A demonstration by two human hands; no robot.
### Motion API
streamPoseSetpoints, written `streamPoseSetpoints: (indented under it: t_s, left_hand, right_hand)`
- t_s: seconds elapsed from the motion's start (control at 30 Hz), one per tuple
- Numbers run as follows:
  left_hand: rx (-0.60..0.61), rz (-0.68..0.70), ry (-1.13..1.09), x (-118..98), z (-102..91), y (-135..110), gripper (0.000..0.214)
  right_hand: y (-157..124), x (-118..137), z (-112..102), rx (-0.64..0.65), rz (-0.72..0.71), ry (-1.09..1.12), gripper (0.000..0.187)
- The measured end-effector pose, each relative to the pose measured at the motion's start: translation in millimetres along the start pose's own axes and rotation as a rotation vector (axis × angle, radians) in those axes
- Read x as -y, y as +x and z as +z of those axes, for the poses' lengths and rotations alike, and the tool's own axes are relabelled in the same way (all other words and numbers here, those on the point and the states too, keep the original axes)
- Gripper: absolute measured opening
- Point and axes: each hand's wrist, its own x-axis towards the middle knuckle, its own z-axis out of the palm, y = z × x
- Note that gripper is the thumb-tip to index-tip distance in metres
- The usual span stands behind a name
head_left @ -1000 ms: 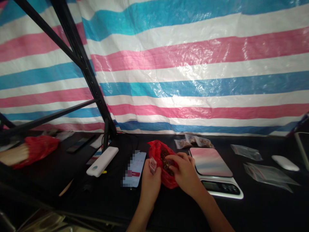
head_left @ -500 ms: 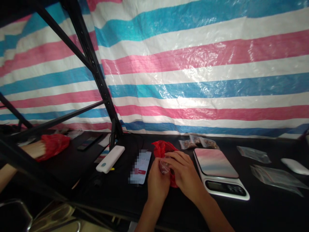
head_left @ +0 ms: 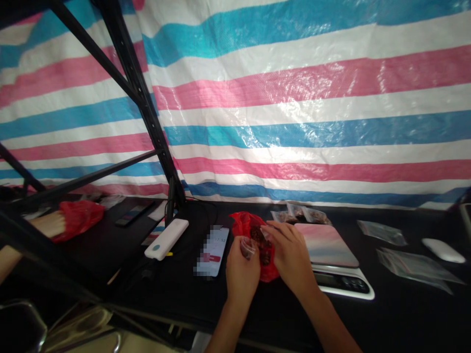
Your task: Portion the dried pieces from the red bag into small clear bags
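My left hand (head_left: 241, 272) is closed around a small clear plastic bag (head_left: 247, 245), holding it upright beside a red plastic bag (head_left: 247, 226) of dark brown pieces. My right hand (head_left: 290, 257) rests curled over the red bag's right side, its fingertips pinched near the brown pieces (head_left: 262, 245); what they hold is too small to make out. Both hands work on a black table just left of a digital scale (head_left: 331, 255).
A phone (head_left: 212, 250) and a white power bank (head_left: 166, 238) lie left of my hands. Filled small bags (head_left: 299, 214) sit behind the scale, flat clear bags (head_left: 412, 262) and a white mouse (head_left: 443, 250) to its right. A black metal frame (head_left: 147, 113) and another person's hand with a red bag (head_left: 79, 218) are at left.
My right hand left the bag's inside, came to the small clear bag, then drew back a little to the right. The left hand now shows the clear bag's open mouth.
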Motion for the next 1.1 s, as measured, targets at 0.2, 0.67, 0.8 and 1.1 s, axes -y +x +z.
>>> streamPoseSetpoints:
  t_s: [0.2, 0.67, 0.8, 1.1]
  left_hand:
    - [0.055, 0.048, 0.080, 8.2, -10.2, 0.2, 0.010]
    - [0.264, -0.044, -0.043, -3.4, -21.6, -19.0, 0.012]
    - [0.160, -0.053, -0.167, 0.4, -16.8, -11.8, 0.014]
    - [0.044, 0.003, 0.019, 0.7, -26.5, -11.5, 0.025]
  right_hand:
    - [-0.6, -12.2, -2.4, 0.282, 0.049, -0.057, 0.051]
    - [3.5, -1.0, -20.1, 0.517, 0.094, -0.018, 0.047]
    - [4.0, 3.4, -22.4, 0.567, 0.128, -0.042, 0.038]
    - [2.9, 3.3, -22.9, 0.533, 0.228, -0.201, 0.030]
